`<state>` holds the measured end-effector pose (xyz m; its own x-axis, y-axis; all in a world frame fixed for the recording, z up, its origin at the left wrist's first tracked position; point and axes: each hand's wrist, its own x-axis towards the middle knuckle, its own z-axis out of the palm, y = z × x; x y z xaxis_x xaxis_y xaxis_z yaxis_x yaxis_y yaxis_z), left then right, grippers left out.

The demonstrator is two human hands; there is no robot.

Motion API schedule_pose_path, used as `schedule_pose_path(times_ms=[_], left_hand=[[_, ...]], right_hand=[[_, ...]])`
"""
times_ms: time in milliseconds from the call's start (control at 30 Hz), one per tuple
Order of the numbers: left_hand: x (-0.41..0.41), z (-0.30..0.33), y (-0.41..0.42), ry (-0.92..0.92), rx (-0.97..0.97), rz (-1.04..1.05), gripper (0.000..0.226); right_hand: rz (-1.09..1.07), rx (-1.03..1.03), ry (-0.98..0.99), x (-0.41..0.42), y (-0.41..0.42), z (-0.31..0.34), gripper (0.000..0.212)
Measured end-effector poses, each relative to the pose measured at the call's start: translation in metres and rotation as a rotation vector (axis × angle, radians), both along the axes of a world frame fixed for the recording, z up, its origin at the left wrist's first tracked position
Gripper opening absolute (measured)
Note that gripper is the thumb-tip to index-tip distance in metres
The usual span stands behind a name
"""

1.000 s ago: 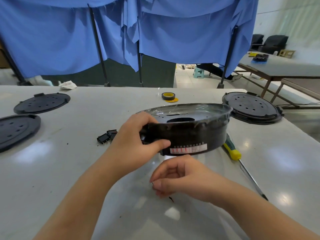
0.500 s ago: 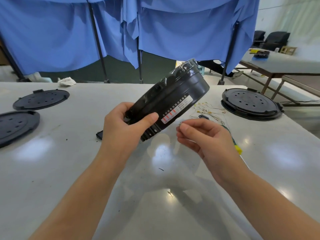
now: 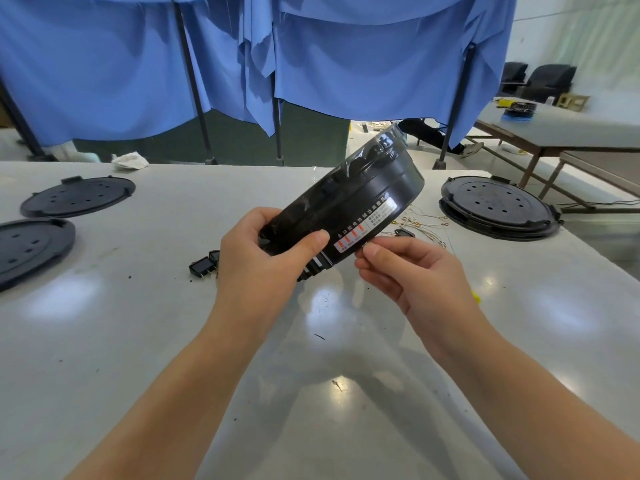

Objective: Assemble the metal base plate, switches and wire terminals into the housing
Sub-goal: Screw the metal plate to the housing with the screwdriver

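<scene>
Left hand (image 3: 258, 263) grips tilted housing (image 3: 349, 209), right hand (image 3: 412, 271) at label

Housing (image 3: 349, 216): lifted off table (image 3: 104, 341) since 1.0 s ago, when it was held near level just above surface; now tilted steeply, far edge raised, labelled side wall turned toward camera. Tilt little altered over last 0.5 s.

Left hand (image 3: 263, 268): raised with housing; thumb now laid across side wall beside label.

Right hand (image 3: 405, 268): raised from low position near table; over last 0.5 s brought up to housing, fingertips (image 3: 367, 252) now at lower rim below label.

Wire terminals (image 3: 426, 225): uncovered on table behind housing; screwdriver now almost fully hidden by right hand.
</scene>
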<state>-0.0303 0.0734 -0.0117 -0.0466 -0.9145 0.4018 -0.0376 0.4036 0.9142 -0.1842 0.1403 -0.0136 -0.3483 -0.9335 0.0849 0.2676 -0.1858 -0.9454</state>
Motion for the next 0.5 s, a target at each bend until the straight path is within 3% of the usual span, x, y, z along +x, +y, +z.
schedule_pose_path(times_ms=[500], left_hand=[[-0.0051,0.0014,0.0071,-0.031,0.008,0.024,0.021]], right_hand=[[0.158,0.181,-0.515,0.0016,-0.0038,-0.0012,0.015]])
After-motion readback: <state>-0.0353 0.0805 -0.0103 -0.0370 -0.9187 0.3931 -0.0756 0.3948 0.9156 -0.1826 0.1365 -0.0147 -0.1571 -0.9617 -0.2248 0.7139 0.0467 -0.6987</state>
